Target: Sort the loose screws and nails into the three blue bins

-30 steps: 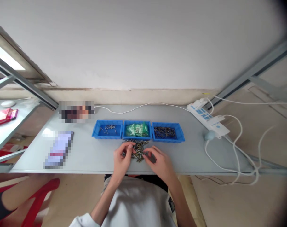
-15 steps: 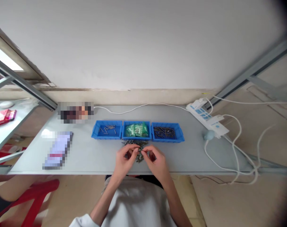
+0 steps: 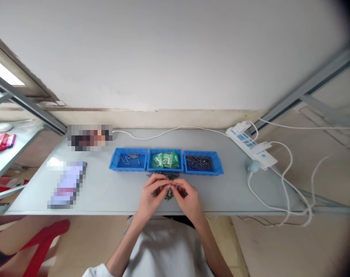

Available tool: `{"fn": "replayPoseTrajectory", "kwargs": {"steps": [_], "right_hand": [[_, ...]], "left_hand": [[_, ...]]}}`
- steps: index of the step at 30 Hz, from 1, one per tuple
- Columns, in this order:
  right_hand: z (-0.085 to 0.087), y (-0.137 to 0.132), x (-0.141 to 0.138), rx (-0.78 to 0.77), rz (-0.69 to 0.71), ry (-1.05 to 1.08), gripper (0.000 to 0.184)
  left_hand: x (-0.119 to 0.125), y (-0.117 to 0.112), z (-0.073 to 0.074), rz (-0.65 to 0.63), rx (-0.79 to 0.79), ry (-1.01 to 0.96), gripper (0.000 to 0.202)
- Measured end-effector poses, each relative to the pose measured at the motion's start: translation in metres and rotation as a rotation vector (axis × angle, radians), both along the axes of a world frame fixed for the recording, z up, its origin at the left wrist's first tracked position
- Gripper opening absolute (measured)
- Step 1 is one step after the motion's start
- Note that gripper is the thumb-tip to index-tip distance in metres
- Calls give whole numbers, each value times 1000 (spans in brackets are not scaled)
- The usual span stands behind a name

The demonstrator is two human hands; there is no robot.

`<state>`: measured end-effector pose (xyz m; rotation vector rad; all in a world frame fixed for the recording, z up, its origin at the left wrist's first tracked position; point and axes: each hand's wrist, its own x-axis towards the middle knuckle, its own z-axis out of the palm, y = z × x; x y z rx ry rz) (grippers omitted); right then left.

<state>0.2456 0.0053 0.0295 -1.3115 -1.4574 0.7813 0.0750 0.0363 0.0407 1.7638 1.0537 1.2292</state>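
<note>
My left hand (image 3: 152, 195) and my right hand (image 3: 189, 195) meet at the fingertips over the front middle of the table. Both are closed in a pinch around a small metal piece, mostly covered by the fingers. Beneath and behind them lies a pile of slim, screw-like metal pieces (image 3: 169, 196), partly hidden. Just beyond the pile stand three blue bins in a row. A few silvery pins lie in the left bin (image 3: 128, 168). Green-tinted plastic bags of small parts fill the middle bin (image 3: 165, 169). Darker metal pins are heaped in the right bin (image 3: 205, 172).
A white power strip (image 3: 265, 157) with plugs and looping white cables (image 3: 290, 184) occupies the table's right side. A blurred-out phone-like object (image 3: 67, 184) lies at the left, another pixelated item (image 3: 90, 137) behind it. Another person's leg (image 3: 16, 234) and a red stool (image 3: 45, 246) show lower left.
My hands have drawn closer, and their fingertips now touch around the small piece. The right fingers have straightened somewhat. The whole view has shifted slightly; the bins stay in place.
</note>
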Motion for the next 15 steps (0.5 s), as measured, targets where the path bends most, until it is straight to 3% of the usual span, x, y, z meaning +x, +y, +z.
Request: {"fn": "replayPoseTrajectory", "kwargs": {"steps": [3,7,11,15], "right_hand": [[2,-1,0,-16,10,40,12],[4,-2,-1,-30,3,48,15],[6,-1,-5,-6,81,-77,26],[7,1,-6,60,19,-134,25]], "left_hand": [[-2,-2,1,44,16,-27,17],[-1,-2,1,-10,18,-64,23],[1,1,-1,34,3,42,24],[2,3,-2,96,-59,51,23]]}}
